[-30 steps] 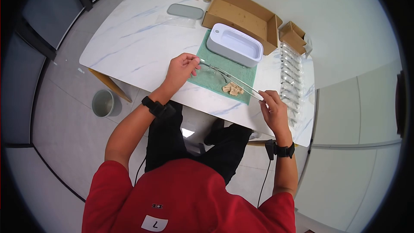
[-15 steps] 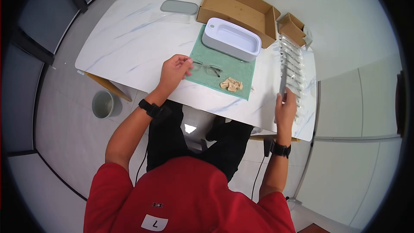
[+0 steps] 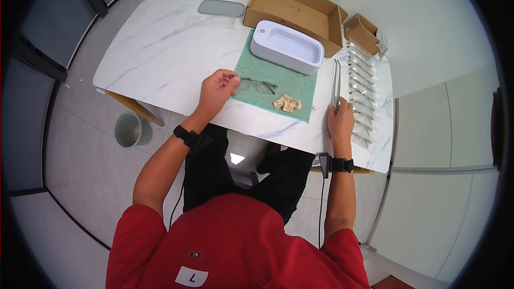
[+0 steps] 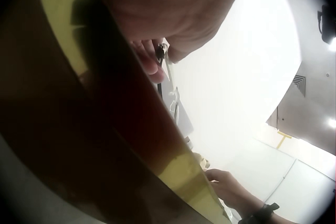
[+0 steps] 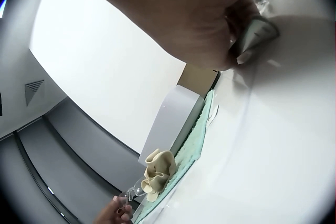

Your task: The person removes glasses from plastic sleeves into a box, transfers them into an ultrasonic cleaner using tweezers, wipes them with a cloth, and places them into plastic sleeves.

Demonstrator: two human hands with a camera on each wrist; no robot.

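My left hand point(image 3: 217, 92) pinches a pair of eyeglasses point(image 3: 262, 83) by one end, holding them over the green cloth point(image 3: 305, 83). The frame is thin and dark with clear lenses; in the left wrist view the held part shows between thumb and fingers. On the table's right side, my right hand point(image 3: 341, 120) grips long metal tweezers point(image 3: 336, 77) near their joined end, the two prongs pointing away from me. That joined end also shows below the fingers in the right wrist view. A crumpled beige cloth point(image 3: 287, 104) lies on the green cloth near its front edge, between the hands.
A white oblong tub point(image 3: 256, 48) stands at the back of the green cloth, before an open cardboard box point(image 3: 294, 2). Its grey lid point(image 3: 221, 8) lies to the left. Several clear-wrapped packets point(image 3: 363, 88) line the right side, below a smaller box point(image 3: 362, 33).
My right hand has drawn the tweezers away from the glasses to the table's right side, beside the packets. The left hand keeps holding the glasses in nearly the same place.
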